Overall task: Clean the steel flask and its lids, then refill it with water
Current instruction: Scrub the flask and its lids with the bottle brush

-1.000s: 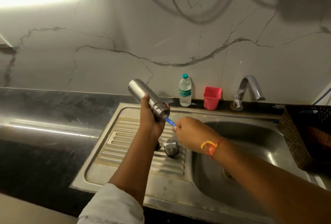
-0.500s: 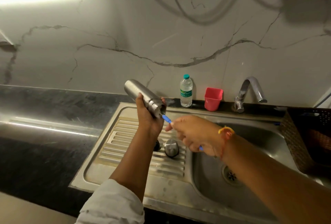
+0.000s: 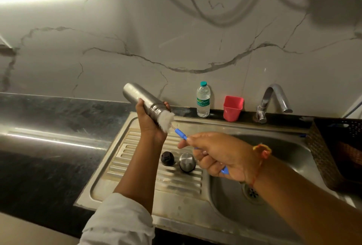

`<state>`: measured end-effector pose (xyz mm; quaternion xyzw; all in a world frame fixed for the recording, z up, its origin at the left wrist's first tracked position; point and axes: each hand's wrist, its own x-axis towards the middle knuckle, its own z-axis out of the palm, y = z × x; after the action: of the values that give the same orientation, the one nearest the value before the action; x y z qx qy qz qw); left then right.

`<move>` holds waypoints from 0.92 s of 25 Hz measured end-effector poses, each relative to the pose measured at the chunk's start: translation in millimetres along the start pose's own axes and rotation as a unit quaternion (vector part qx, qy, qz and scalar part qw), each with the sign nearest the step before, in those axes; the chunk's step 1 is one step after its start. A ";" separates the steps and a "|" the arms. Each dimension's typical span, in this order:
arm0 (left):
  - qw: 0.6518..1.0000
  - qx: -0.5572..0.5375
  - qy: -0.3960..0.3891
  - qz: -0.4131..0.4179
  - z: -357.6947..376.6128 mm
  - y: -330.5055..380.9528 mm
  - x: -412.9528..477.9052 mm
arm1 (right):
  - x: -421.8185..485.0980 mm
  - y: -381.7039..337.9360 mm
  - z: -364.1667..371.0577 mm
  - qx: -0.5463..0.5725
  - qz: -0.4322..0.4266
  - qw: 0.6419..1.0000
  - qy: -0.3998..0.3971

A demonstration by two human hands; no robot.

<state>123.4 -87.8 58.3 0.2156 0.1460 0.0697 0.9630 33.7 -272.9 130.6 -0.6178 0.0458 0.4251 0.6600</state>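
Two lids, a black ribbed one and a smooth steel one, lie on the drainboard. Your right hand grips the blue brush handle; your left hand clasps the tilted steel flask, white bristles at its mouth. Behind, the plastic bottle reads "nature".

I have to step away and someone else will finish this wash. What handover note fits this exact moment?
Left hand: holds the steel flask tilted, mouth toward the sink basin.
Right hand: grips the blue-handled bottle brush; its white bristles sit at the flask mouth.
Black inner lid and steel cap rest on the drainboard.
Done: lids off, brushing under way.
Left: rinse the flask, clean both lids, refill, close.
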 end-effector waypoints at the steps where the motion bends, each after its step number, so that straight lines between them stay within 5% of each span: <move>1: 1.000 -0.017 -0.004 -0.001 2.3 2.4 0.9 | -1.2 1.1 -1.8 0.005 0.000 1.000 -0.003; 5: 0.999 0.020 -0.016 -0.043 4.4 -23.1 -14.7 | 10.8 -3.1 -2.3 0.026 -0.019 0.999 0.030; 9: 0.988 0.143 0.020 -0.052 -9.0 -13.3 -6.4 | 16.4 4.3 -4.8 -0.163 -0.113 0.969 0.150; 12: 0.965 0.229 0.115 -0.063 -10.3 -6.7 -3.1 | 24.1 13.7 -12.9 -0.462 -0.166 0.828 0.271; 14: 0.973 0.176 0.099 -0.110 -4.4 -4.3 -5.5 | 24.3 19.1 -12.7 -0.606 -0.187 0.706 0.314; 16: 0.979 0.125 0.101 -0.122 2.7 -6.7 -8.2 | 23.9 20.6 -7.1 -0.677 -0.213 0.631 0.313; 18: 0.983 0.101 0.120 -0.099 2.6 -10.8 -4.9 | 23.8 19.5 -1.1 -0.686 -0.226 0.626 0.293; 23: 0.992 -0.004 0.117 -0.048 -1.9 4.7 8.7 | 15.0 24.6 1.0 -0.604 -0.216 0.728 0.241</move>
<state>130.7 -81.1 56.5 0.1952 0.2679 0.0490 0.9422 27.6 -267.6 102.9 -0.9610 -0.1976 0.0458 0.1878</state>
